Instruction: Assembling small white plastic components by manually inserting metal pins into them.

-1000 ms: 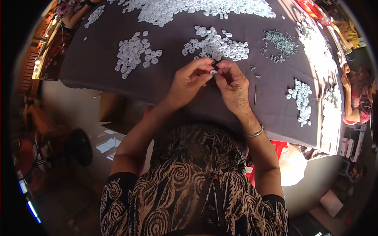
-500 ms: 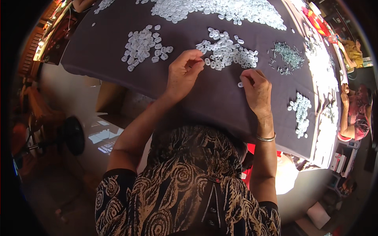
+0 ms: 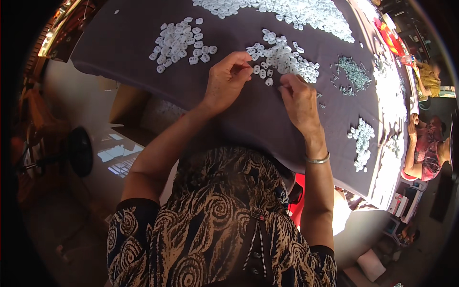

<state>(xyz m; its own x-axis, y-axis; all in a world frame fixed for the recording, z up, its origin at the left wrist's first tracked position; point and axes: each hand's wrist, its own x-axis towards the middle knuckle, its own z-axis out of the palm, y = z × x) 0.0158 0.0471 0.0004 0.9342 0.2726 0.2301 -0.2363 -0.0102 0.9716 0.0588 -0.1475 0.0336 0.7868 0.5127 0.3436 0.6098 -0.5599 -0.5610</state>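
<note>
My left hand point(image 3: 227, 79) hovers at the near left edge of a middle pile of small white plastic pieces with holes point(image 3: 287, 60). Its thumb and forefinger are pinched, and what they hold, if anything, is too small to make out. My right hand point(image 3: 301, 99), with a metal bangle on the wrist, is at the near side of the same pile. Its thumb and forefinger curl together, and their tips hide whatever is between them. One loose white piece point(image 3: 269, 82) lies between the two hands.
On the dark tablecloth point(image 3: 248, 122) are a left pile of white pieces point(image 3: 174, 43), a large far heap point(image 3: 291, 12), a scatter of thin metal pins point(image 3: 354, 71) and a small right pile point(image 3: 362, 143). A person point(image 3: 428, 146) sits at the far right. An open cardboard box point(image 3: 129, 107) stands below the table.
My right hand has moved left, closer to my left hand, and a little up toward the middle pile. My left hand keeps its pinch. The whole view has shifted slightly.
</note>
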